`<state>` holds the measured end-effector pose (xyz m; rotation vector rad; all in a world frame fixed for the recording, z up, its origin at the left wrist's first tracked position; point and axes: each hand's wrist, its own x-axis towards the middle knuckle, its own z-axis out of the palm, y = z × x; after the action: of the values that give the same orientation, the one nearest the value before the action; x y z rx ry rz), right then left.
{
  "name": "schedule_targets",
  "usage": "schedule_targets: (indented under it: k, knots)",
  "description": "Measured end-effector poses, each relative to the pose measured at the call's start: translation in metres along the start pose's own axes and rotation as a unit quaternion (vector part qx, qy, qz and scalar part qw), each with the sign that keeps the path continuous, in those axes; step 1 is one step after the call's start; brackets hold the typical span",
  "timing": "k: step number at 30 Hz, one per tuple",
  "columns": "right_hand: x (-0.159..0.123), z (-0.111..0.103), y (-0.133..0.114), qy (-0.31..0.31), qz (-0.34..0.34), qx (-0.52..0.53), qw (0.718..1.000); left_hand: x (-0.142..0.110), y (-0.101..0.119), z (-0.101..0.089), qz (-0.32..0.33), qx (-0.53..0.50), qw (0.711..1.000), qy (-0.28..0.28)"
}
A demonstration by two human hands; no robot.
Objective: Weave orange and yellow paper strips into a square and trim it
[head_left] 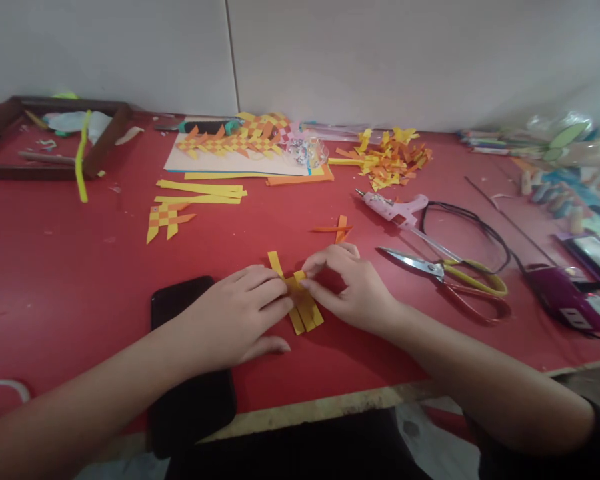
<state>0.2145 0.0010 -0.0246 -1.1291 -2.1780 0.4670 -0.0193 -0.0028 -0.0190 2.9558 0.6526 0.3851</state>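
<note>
Several yellow paper strips (309,312) lie side by side on the red table in front of me, another paper strip seeming to cross them near the top. My left hand (253,303) rests over their left side with fingertips on the paper, fingers stretched and thumb apart. At the upper right, my right hand (347,283) pinches the end of a yellow strip between thumb and finger. Two orange strips (341,229) lie crossed just beyond it. A woven orange-and-yellow paper fish (165,219) sits farther left, below loose yellow strips (200,193).
A black phone (195,407) lies under my left forearm at the table edge. To the right are scissors (435,269), a pink glue gun (393,208) with a black cord, and a purple device (560,297). Paper scraps (393,160) and a wooden frame (30,172) stand at the back.
</note>
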Motion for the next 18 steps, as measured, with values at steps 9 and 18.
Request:
schedule_targets:
  k: [9,18]
  knots:
    - [-0.001,-0.009,-0.001,-0.037,-0.045,0.005,0.998,0.001,0.001,-0.001,-0.004,0.0,1.0,-0.008]
    - [-0.007,-0.013,0.004,-0.037,-0.117,-0.076,0.99,-0.001,0.0,0.002,0.019,0.009,0.998,0.06]
